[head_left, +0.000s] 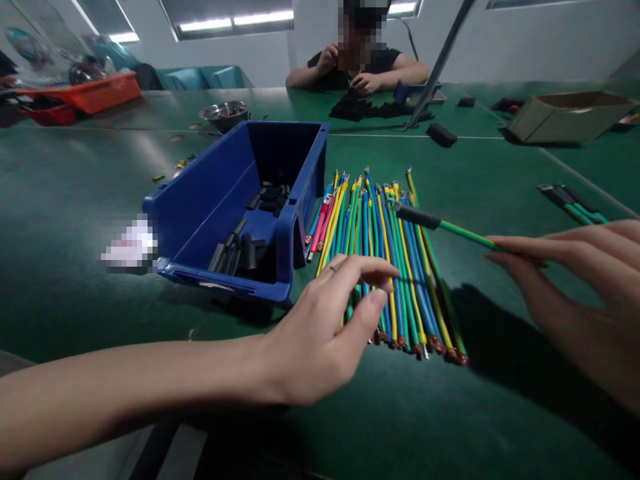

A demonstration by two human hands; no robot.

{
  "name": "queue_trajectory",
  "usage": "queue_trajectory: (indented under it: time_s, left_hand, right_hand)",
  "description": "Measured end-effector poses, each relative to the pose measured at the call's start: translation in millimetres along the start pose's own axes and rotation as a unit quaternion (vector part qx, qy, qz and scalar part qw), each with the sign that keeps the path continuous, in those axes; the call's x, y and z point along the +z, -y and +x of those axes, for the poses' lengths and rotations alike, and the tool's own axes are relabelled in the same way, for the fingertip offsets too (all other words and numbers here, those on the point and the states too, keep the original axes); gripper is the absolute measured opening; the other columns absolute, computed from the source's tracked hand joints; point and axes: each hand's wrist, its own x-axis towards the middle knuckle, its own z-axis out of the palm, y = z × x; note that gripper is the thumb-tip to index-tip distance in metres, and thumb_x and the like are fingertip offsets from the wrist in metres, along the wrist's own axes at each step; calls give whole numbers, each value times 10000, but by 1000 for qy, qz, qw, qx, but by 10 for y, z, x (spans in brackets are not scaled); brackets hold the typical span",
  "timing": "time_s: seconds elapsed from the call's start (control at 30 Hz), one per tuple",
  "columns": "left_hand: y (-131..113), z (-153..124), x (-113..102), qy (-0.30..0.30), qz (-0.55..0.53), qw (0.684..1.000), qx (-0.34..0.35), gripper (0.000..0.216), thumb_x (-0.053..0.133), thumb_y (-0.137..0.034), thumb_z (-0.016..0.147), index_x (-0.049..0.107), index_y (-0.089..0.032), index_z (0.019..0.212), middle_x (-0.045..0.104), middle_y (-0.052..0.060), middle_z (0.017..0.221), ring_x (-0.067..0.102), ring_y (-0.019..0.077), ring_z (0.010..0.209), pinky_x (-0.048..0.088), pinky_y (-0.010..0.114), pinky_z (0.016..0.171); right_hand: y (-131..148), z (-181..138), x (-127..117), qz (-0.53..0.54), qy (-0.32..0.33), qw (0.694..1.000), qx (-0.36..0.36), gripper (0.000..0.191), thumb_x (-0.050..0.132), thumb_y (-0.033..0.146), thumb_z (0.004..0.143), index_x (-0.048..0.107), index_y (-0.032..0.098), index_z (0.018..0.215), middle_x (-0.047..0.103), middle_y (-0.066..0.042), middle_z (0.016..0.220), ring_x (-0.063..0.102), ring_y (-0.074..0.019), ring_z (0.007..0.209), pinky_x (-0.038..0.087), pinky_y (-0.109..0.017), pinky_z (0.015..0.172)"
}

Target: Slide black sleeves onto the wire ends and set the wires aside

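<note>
My right hand [590, 283] pinches a green-and-yellow wire [467, 234] between thumb and fingertips. A black sleeve [419, 217] covers the far end of that wire, with a metal terminal at its tip. Over the near part of a row of cut wires [373, 230] hovers my left hand [325, 333], fingers curled, thumb apart from the index finger, holding nothing. The row mixes green, yellow, blue and a few red wires; bare copper shows at many near ends and metal terminals at the far ends. Left of it stands a blue bin [195, 193] with short black tube pieces [233, 253] inside.
At right lie several sleeved wires [573, 200], with a cardboard box [565, 120] behind. A slanted metal pole [440, 63] rises from the table. Across it a person [367, 80] sits by a black pile [363, 107]. A metal bowl [225, 119] and orange basket [107, 93] stand back left.
</note>
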Motion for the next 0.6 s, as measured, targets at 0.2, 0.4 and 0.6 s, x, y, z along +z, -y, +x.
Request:
queue_trajectory:
  time_s: [0.2, 0.4, 0.6]
  left_hand:
    - [20, -72, 65, 128, 261, 951, 108, 479, 490, -274, 1081, 502, -26, 1490, 461, 220, 1648, 340, 347, 1585, 328, 545, 1293]
    - [68, -76, 95, 177, 334, 921, 95, 542, 422, -345, 1121, 478, -12, 1545, 382, 212, 1693, 317, 337, 1603, 290, 509, 1317]
    - [96, -87, 84, 162, 328, 924, 113, 507, 436, -328, 1124, 513, -18, 1517, 435, 211, 1663, 362, 330, 1584, 317, 502, 1309]
  right_hand:
    - [-203, -8, 116, -7, 88, 983, 158, 465, 487, 586, 1012, 743, 198, 996, 748, -77, 842, 688, -254, 714, 474, -378, 608]
    - [-322, -53, 155, -47, 158, 959, 231, 696, 377, 771, 960, 742, 180, 937, 726, -105, 759, 648, -259, 621, 406, -369, 536]
    - [-374, -16, 212, -40, 205, 942, 263, 962, 182, 993, 827, 717, 198, 907, 721, -116, 792, 638, -246, 635, 441, -382, 575]
